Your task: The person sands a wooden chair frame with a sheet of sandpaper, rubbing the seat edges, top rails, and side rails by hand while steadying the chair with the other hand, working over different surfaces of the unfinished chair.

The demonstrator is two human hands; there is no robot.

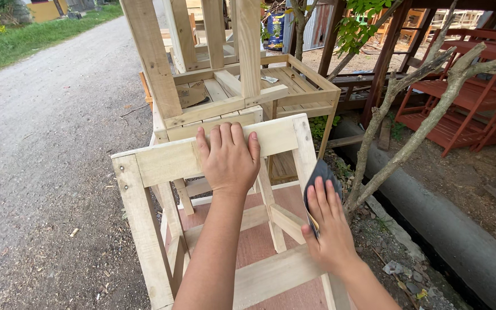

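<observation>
At centre frame the left hand lies flat, fingers spread, on the top rail of a bare wooden frame, steadying it without gripping. At lower right the right hand presses a dark sheet of sandpaper against the frame's right leg, fingers flat over the sheet. The rail under the left hand looks pale and fairly smooth; whether the leg is done I cannot tell. More frames stand stacked behind, upper centre. A gravel road fills the left, red racks the upper right.
</observation>
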